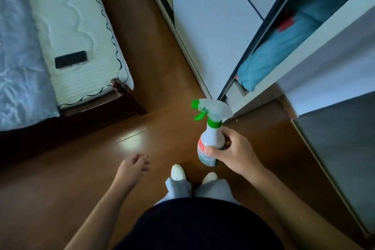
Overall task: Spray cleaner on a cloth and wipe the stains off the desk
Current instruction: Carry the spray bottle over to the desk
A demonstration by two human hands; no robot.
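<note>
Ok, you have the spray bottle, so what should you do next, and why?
Probably go and pick up a cloth with the empty left hand. The right hand grips the spray bottle, and no cloth shows in this view, so there is nothing to spray yet.

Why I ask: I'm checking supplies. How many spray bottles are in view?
1. The spray bottle is held in the right hand, above the wooden floor beside the wardrobe. Others may be out of view.
</note>
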